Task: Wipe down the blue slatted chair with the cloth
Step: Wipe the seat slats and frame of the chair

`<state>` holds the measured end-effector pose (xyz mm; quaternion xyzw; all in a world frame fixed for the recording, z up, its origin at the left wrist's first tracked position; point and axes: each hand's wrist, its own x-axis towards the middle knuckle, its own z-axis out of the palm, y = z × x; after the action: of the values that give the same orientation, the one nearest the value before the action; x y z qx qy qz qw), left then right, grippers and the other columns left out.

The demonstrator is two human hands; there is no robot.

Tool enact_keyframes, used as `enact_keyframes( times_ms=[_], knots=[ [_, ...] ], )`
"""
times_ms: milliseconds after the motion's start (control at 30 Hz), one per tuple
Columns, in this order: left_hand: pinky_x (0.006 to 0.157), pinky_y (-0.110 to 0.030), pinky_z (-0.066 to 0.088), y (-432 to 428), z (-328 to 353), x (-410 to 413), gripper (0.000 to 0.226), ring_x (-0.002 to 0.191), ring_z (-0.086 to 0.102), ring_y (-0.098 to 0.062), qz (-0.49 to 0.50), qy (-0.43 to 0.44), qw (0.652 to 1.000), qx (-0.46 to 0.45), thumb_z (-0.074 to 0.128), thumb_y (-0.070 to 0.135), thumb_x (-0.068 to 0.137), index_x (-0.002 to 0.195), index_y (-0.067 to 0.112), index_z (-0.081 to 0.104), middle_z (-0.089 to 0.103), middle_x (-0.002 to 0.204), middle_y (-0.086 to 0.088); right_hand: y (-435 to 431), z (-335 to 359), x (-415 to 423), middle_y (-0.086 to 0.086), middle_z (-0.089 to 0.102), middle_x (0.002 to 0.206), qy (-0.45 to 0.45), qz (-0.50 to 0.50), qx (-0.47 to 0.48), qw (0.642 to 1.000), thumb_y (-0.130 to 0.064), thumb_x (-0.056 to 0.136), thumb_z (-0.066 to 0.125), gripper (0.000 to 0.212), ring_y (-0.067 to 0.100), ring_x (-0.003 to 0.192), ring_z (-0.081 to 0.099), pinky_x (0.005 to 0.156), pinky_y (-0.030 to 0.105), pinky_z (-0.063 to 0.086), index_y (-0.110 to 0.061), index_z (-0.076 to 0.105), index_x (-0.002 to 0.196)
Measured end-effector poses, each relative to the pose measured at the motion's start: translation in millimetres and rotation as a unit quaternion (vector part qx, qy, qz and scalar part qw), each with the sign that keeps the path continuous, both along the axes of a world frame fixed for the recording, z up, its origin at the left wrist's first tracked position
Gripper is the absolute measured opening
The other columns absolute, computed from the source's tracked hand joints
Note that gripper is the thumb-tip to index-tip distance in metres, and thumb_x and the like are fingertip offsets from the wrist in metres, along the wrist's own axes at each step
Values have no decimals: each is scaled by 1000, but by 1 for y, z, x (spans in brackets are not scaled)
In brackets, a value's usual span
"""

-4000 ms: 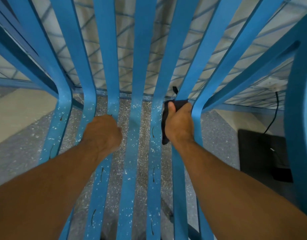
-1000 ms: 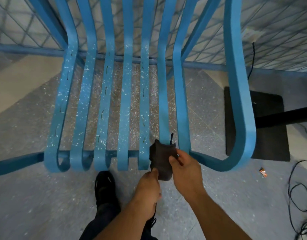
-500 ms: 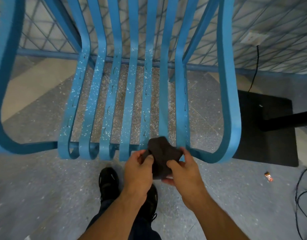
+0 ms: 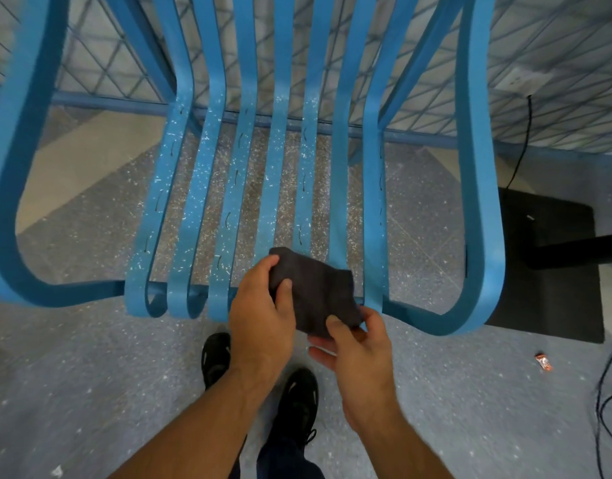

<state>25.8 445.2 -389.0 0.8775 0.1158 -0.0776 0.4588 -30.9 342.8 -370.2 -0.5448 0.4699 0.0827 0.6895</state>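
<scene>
The blue slatted chair [image 4: 339, 188] fills the upper view, its seat slats speckled with white flecks and curling down at the front edge. A dark grey cloth [image 4: 316, 292] is held just above the front of the right-hand slats. My left hand [image 4: 259, 316] grips the cloth's left edge with thumb and fingers. My right hand [image 4: 356, 350] pinches its lower right corner from below. Both hands hold the cloth spread between them, in front of the seat edge.
My two black shoes [image 4: 297, 399] stand on the speckled grey floor below the seat. A black mat [image 4: 553, 257] with a black post lies at right, with cables [image 4: 605, 409] and a small orange wrapper [image 4: 543, 363] nearby. A wire-grid wall stands behind the chair.
Earlier my right hand wiped a slat with the cloth while the left held another. Both hands have since come to the seat's front edge and spread the cloth between them.
</scene>
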Motion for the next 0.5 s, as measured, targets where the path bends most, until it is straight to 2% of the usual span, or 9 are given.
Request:
enact_keyframes(
  times_ms=[133, 233, 300, 400, 500],
  knots=[
    [98, -31, 42, 11, -25, 5, 42, 116, 55, -24, -41, 61, 995, 69, 57, 12, 95, 137, 12, 51, 59, 127, -7, 18, -27, -6, 3, 73, 86, 70, 52, -52, 995, -17, 94, 62, 12, 19, 71, 73, 68, 39, 62, -26, 57, 102],
    [96, -37, 47, 15, -32, 5, 41, 112, 57, -26, -73, 65, 989, 113, 56, 14, 95, 136, 13, 51, 58, 124, -10, 22, -37, -11, 6, 72, 85, 100, 65, -79, 990, -23, 94, 63, 10, 20, 69, 73, 60, 31, 60, -25, 57, 101],
    [91, -40, 50, 15, -31, 4, 40, 108, 58, -28, -84, 66, 986, 130, 55, 16, 95, 135, 13, 51, 58, 122, -10, 21, -39, -14, 9, 71, 79, 124, 79, -97, 984, -27, 94, 62, 7, 21, 64, 71, 57, 30, 59, -23, 58, 97],
    [82, -41, 53, 16, -30, 0, 38, 98, 60, -27, -119, 58, 978, 159, 55, 21, 95, 133, 15, 53, 56, 118, -9, 19, -44, -15, 7, 69, 78, 172, 126, -161, 964, -38, 92, 62, 19, 20, 65, 69, 64, 40, 61, -19, 59, 97],
    [76, -33, 53, 18, -31, -2, 38, 90, 59, -20, -158, 56, 967, 192, 53, 27, 96, 132, 17, 54, 50, 113, -4, 18, -42, -12, -1, 67, 86, 204, 189, -270, 922, -48, 91, 59, 38, 17, 82, 66, 79, 37, 55, -25, 47, 117]
  ],
)
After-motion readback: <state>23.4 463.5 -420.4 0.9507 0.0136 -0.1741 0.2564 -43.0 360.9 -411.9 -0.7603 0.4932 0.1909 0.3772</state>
